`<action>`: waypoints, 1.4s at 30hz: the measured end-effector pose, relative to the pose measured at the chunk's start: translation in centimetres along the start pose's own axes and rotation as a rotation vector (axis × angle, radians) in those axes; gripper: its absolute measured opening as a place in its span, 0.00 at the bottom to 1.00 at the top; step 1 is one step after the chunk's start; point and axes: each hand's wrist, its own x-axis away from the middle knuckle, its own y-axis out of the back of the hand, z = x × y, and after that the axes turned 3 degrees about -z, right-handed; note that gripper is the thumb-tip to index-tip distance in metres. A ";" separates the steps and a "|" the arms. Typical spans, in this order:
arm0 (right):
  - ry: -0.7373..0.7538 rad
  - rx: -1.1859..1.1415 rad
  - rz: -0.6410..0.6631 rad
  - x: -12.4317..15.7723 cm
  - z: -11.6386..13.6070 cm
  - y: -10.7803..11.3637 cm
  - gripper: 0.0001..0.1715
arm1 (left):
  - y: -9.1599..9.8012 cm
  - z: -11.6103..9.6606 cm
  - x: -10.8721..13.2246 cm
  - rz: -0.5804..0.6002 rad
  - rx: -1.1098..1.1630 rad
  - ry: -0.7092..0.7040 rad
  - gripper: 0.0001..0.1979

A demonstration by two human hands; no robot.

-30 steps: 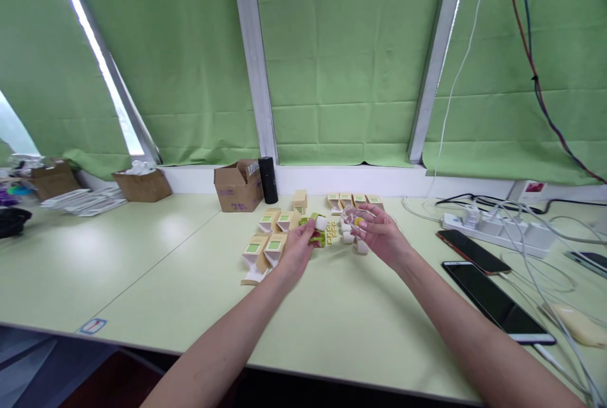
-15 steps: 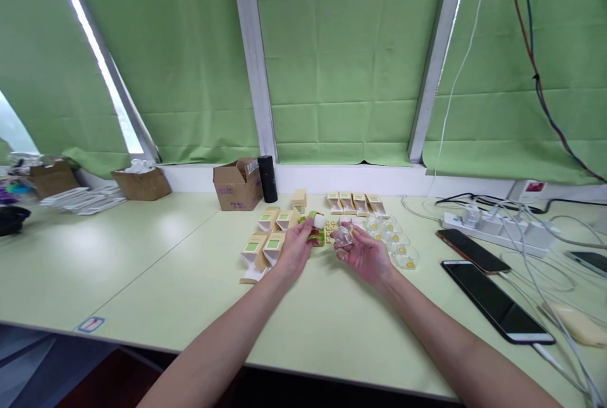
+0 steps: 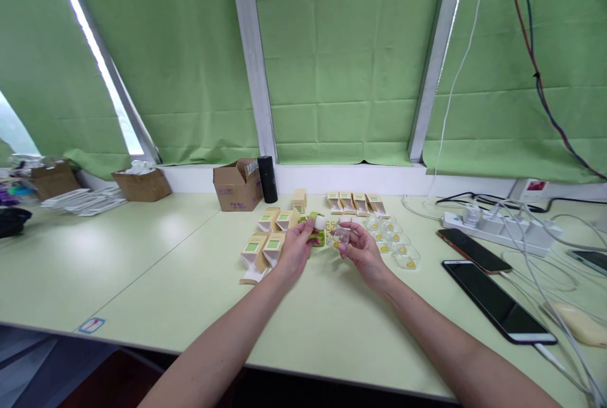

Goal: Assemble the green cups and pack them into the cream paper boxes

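Left hand [image 3: 296,250] grips a lime-green curved band [image 3: 318,240] with a rounded white block [image 3: 320,222], held at the thumb side. Right hand [image 3: 365,256] pinches a smaller clear plastic shell [image 3: 341,236] with a yellow spot [image 3: 337,245], lying at the fingertips, just apart from the band. Shell judged light, stiff, slippery (possibly brittle); best held by its edges.

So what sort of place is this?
Probably a workroom or office: a long, pale-green table bears small beige cardboard boxes with green panels and a white plastic power strip.
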 end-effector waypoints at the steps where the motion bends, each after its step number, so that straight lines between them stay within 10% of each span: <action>1: 0.018 0.032 -0.011 -0.1 -0.2 0.0 0.38 | 0.0 0.0 0.0 0.005 -0.009 -0.002 0.23; 42: 0.070 0.039 -0.041 -0.2 -1.0 -0.3 0.31 | -0.5 -0.4 0.8 0.097 -0.315 -0.124 0.25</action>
